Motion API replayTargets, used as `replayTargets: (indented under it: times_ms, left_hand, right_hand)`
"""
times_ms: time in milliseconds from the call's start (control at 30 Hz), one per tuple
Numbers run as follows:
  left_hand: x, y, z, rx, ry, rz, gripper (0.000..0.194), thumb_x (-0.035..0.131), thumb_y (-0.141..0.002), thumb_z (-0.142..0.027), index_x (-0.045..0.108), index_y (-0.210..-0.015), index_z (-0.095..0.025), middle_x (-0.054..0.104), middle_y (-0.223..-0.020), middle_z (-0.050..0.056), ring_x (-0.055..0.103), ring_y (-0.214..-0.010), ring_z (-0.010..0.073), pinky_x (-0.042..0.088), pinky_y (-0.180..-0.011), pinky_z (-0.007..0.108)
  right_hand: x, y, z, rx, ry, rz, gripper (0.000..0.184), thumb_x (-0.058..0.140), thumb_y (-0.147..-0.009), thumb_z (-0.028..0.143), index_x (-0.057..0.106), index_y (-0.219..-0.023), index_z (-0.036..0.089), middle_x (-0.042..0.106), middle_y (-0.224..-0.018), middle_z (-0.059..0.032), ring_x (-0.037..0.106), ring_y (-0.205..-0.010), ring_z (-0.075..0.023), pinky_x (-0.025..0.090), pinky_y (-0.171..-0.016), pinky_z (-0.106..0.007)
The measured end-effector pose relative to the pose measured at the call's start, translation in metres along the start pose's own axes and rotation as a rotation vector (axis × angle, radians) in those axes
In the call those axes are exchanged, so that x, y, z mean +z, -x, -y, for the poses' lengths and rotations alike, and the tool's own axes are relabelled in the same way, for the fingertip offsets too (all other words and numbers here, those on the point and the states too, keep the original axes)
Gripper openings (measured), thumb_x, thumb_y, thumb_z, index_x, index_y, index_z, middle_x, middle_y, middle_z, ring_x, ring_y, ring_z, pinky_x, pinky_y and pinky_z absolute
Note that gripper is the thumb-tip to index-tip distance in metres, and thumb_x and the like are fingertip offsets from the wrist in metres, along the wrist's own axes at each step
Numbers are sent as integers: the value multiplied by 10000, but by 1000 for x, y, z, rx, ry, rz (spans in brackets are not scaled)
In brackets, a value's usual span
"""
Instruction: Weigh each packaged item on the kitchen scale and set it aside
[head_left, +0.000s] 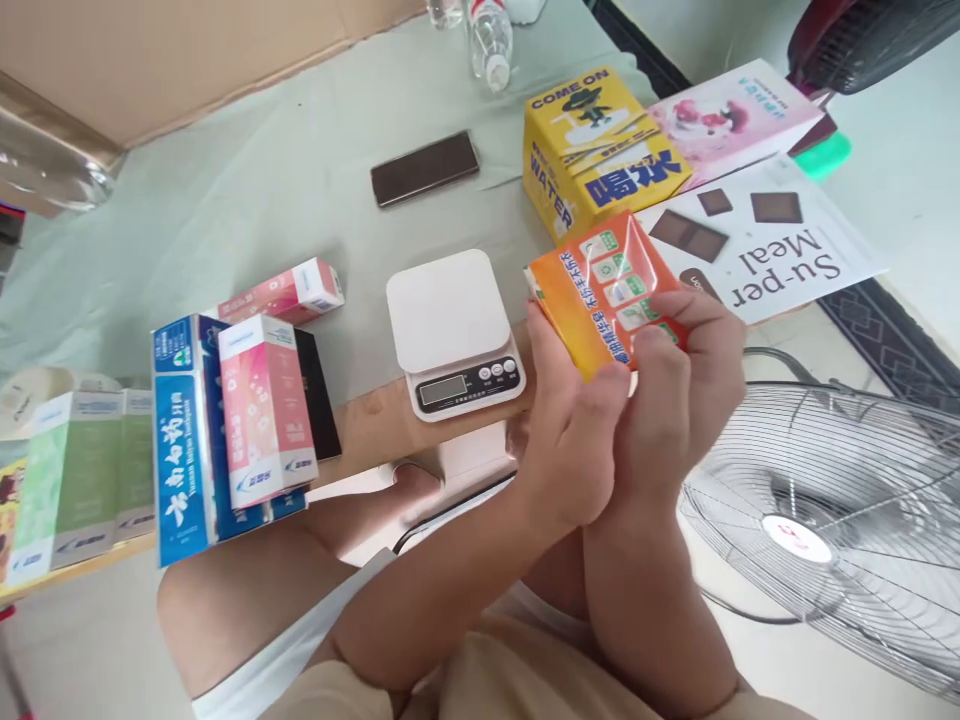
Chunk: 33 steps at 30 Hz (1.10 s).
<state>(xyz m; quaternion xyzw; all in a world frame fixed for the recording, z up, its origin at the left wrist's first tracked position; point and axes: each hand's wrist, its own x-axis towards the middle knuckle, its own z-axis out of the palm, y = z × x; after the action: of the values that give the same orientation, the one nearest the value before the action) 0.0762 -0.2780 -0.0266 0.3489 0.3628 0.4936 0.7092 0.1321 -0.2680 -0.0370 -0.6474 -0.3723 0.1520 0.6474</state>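
An orange-and-yellow shrink-wrapped soap pack [600, 290] is held up to the right of the scale, with green and white pictures on its glossy face. My left hand [574, 430] grips its lower left edge, thumb pressed along the bottom. Its lower right corner is pinched by my right hand [675, 390], fingers curled over the printed face. Both hands touch or nearly touch below the pack. A white kitchen scale [448, 312] stands by the table's front edge with a bare platform; its small display [442, 390] shows no readable figures.
Left of the scale are pink boxes [266, 410], blue toothpaste boxes [180, 440] and green boxes [86, 480]. Behind lie a phone [425, 168] and a plastic bottle [491, 45]. A yellow box [600, 150], pink box [739, 115] and white packet [780, 235] sit right. A fan [817, 530] stands close by.
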Motion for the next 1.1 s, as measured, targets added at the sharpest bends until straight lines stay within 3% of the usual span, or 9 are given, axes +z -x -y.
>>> replayTargets:
  times_ms: [67,167,333,433,533,633,800,1100]
  left_hand:
    - [0,-8,5,-12,-3,-5,734,587,-1008,-631,276,-1665,-526,572,-1628,-88,489,-1599,290,482,-1342,491]
    - [2,-19,3,-20,22,-16,605,560,-1031,-559,389,-1609,-520,623,-1573,-83,512,-1583,283,514,-1314,483]
    - [7,-26,-1,-17,100,-82,446,479,-1052,-339,562,-1489,-361,662,-1532,-27,460,-1619,244,413,-1368,411]
    - [8,-29,9,16,123,-211,415,455,-1031,-311,608,-1415,-291,716,-1451,5,501,-1590,254,408,-1356,411]
    - [9,-33,22,29,120,-267,468,415,-1034,-330,590,-1465,-278,686,-1512,12,535,-1562,255,465,-1306,403]
    - [11,-35,29,26,115,-283,535,379,-1062,-357,503,-1579,-301,622,-1599,-9,500,-1589,227,436,-1325,383]
    - [13,-36,30,7,77,-289,596,336,-1089,-415,360,-1678,-331,571,-1650,-32,462,-1616,211,418,-1344,388]
    - [13,-36,28,53,45,-254,555,358,-1072,-391,460,-1609,-297,634,-1589,-5,532,-1566,240,471,-1303,402]
  right_hand:
    - [3,-5,1,39,-3,-73,196,573,-880,346,649,-1022,233,633,-1194,-90,641,-1237,-265,547,-1120,-565]
    - [8,-9,2,56,-17,-81,225,561,-849,336,648,-1025,226,632,-1236,-95,610,-1305,-249,497,-1186,-570]
    - [13,-10,-4,67,-93,-117,276,566,-847,280,671,-1090,199,546,-1483,-117,460,-1528,-298,360,-1291,-637]
    - [12,-16,-8,-85,-433,-332,218,442,-930,242,652,-982,216,616,-1322,-80,553,-1449,-238,326,-1333,-611]
    - [11,-25,-10,-153,-695,-537,392,275,-1013,218,643,-881,227,619,-1072,-59,686,-1221,-171,340,-1351,-535]
    - [10,-33,-12,-136,-691,-574,437,247,-1039,250,636,-839,230,586,-979,-46,712,-1144,-170,312,-1370,-515]
    - [12,-38,-13,-105,-706,-626,379,307,-991,285,620,-783,235,603,-938,-53,705,-1111,-235,348,-1334,-606]
    - [12,-35,-25,-120,-652,-530,315,325,-1026,314,555,-828,230,549,-1044,-42,637,-1290,-259,338,-1305,-616]
